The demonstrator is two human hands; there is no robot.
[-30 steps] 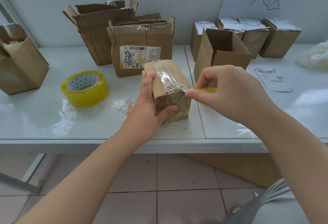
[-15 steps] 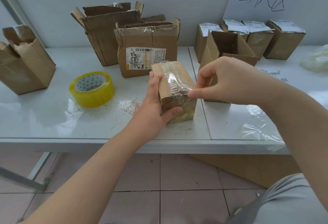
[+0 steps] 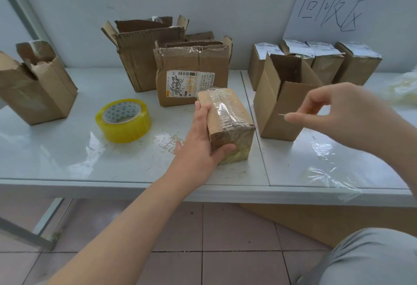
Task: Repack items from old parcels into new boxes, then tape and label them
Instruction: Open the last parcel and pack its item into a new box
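A small cardboard parcel (image 3: 228,115), wrapped in clear tape, stands on the white table (image 3: 67,156) near its front edge. My left hand (image 3: 203,140) grips its left side, thumb on the near face. My right hand (image 3: 338,108) hovers to the right of the parcel, apart from it, in front of an open new box (image 3: 282,108). Its thumb and forefinger pinch a thin pale tool (image 3: 281,115), of which only the tip shows. A yellow tape roll (image 3: 123,120) lies flat to the left of the parcel.
Torn old boxes stand behind the parcel (image 3: 191,77), (image 3: 144,56) and at far left (image 3: 36,86). Several labelled boxes (image 3: 325,63) line the back right wall under a handwritten sign (image 3: 334,11). Clear film scraps (image 3: 331,171) lie on the right table.
My right hand has pulled away from the parcel's taped edge, moving right and slightly up. The left hand keeps its grip on the parcel.
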